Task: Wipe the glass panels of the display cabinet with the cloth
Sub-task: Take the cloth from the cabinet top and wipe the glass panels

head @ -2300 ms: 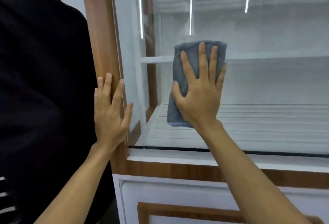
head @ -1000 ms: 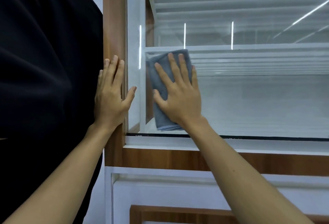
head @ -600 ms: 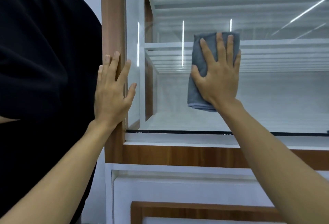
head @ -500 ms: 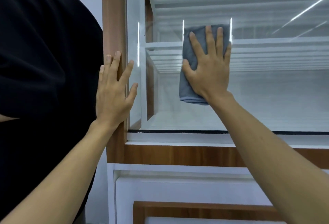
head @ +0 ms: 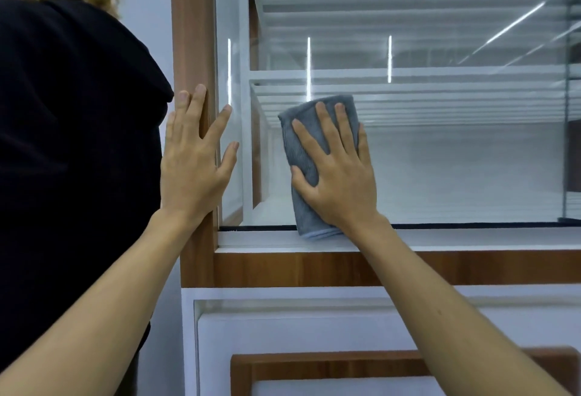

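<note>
Pressing folded grey cloth [head: 314,156] flat on glass panel [head: 456,169], right hand [head: 338,181] fingers spread; left hand [head: 193,159] open, bracing wooden frame [head: 191,34] for balance.

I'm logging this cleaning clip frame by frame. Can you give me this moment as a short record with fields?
setting: display cabinet, wood-trimmed frame
cloth: folded grey cloth, lower end overlapping the panel's bottom edge
right hand: flat on the cloth, pressing it to the front glass panel
left hand: open, braced on the frame post
bystander: person in black top at left
</note>
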Motion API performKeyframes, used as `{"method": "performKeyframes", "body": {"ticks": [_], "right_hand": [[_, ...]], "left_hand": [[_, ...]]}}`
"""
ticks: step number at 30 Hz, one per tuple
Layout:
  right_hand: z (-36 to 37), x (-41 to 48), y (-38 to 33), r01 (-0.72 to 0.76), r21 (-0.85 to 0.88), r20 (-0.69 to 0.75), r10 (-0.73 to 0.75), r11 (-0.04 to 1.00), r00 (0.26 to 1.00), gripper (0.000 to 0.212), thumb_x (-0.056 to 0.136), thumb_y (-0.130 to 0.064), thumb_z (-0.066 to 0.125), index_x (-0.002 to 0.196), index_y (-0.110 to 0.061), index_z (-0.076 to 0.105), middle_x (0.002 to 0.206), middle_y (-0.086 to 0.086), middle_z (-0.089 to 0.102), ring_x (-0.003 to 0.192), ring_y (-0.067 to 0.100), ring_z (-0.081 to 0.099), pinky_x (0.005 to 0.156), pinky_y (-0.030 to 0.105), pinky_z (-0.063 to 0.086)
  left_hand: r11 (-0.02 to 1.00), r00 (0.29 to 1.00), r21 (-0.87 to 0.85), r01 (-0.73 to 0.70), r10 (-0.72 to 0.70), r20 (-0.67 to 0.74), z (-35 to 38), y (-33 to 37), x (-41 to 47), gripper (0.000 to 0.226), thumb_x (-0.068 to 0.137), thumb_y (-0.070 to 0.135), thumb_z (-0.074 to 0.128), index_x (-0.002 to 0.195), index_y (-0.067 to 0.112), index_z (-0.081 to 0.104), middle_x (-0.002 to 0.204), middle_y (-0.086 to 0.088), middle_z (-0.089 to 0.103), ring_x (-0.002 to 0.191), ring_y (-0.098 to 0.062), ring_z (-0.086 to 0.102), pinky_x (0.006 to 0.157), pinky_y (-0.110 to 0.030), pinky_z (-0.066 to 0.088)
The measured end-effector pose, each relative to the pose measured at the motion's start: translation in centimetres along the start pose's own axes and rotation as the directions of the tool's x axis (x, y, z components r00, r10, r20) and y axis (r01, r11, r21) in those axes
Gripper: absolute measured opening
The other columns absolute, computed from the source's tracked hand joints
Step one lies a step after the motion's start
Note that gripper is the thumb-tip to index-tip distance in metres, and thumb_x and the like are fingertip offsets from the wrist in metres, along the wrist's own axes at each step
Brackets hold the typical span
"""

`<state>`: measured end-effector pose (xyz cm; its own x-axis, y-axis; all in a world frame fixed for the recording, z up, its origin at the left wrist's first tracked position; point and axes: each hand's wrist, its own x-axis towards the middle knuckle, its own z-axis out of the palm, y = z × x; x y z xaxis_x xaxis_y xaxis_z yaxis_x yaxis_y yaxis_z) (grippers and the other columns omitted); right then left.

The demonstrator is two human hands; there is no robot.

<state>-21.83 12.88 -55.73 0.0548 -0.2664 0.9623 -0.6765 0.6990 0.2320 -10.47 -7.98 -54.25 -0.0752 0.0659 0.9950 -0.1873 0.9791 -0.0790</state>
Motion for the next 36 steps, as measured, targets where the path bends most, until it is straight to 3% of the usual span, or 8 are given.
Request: {"method": "performKeyframes", "body": {"ticks": [10,13,20,27,30,36], "right_hand": [[-4.9,-4.3,12.4,-0.213,0.007,-0.008,0.213,0.977,0.977,0.07,0.095,-0.047,0.047,0.158,-0.025,0.028,0.168,0.009,0.012,0.157,0.03,0.003,0.127,0.051,0.005],[-6.5,-5.3,17.1,-0.268,0.021,-0.028,0.268,0.963,0.963,0.07,0.096,-0.046,0.047,0.159,-0.027,0.023,0.169,0.009,0.011,0.156,0.031,0.003,0.126,0.055,0.008],[-9.8,-6.6,26.2,-0.275,0.003,-0.007,0.275,0.961,0.961,0.071,0.095,-0.05,0.041,0.159,-0.025,0.023,0.169,0.011,0.009,0.156,0.032,0.002,0.126,0.053,0.006],[-10.2,-2.7,28.4,-0.306,0.046,-0.018,0.307,0.951,0.952,0.071,0.095,-0.049,0.045,0.159,-0.028,0.025,0.169,0.01,0.009,0.156,0.032,0.001,0.126,0.054,0.004],[-10.0,-0.5,27.7,-0.32,0.048,-0.021,0.321,0.946,0.947,0.071,0.095,-0.05,0.045,0.159,-0.028,0.026,0.169,0.01,0.009,0.156,0.034,0.001,0.126,0.055,0.004],[-8.5,1.7,22.4,-0.192,0.009,0.035,0.192,0.981,0.981,0.072,0.096,-0.054,0.043,0.16,-0.029,0.021,0.169,0.01,0.007,0.156,0.034,0.0,0.126,0.053,0.0]], "left_hand": [[0.998,0.998,0.009,0.066,-0.066,0.021,-0.4,1.4,-0.2,0.057,0.103,0.043,0.041,0.155,0.019,0.041,0.171,-0.01,0.013,0.159,-0.03,0.004,0.126,-0.031,-0.01],[0.996,0.996,0.012,0.086,-0.085,-0.005,0.0,4.9,-0.4,0.059,0.104,0.044,0.04,0.157,0.019,0.036,0.171,-0.008,0.013,0.159,-0.028,0.005,0.126,-0.029,-0.012],[0.991,0.999,-0.124,-0.044,0.041,-0.025,3.1,17.3,0.5,0.057,0.104,0.039,0.044,0.158,0.023,0.036,0.17,-0.006,0.02,0.158,-0.026,0.012,0.128,-0.038,-0.001],[0.992,0.998,-0.116,0.043,-0.037,0.056,6.0,19.4,0.5,0.058,0.105,0.04,0.043,0.16,0.022,0.033,0.17,-0.004,0.018,0.159,-0.026,0.01,0.129,-0.043,0.001],[0.993,0.999,-0.112,0.024,-0.02,0.039,6.2,19.0,0.6,0.058,0.106,0.042,0.042,0.159,0.022,0.034,0.17,-0.004,0.02,0.159,-0.025,0.011,0.129,-0.038,-0.003],[0.992,0.999,-0.124,0.034,-0.031,0.023,6.2,19.3,0.4,0.057,0.106,0.042,0.042,0.158,0.02,0.037,0.169,-0.007,0.023,0.158,-0.028,0.015,0.128,-0.033,-0.006]]}}
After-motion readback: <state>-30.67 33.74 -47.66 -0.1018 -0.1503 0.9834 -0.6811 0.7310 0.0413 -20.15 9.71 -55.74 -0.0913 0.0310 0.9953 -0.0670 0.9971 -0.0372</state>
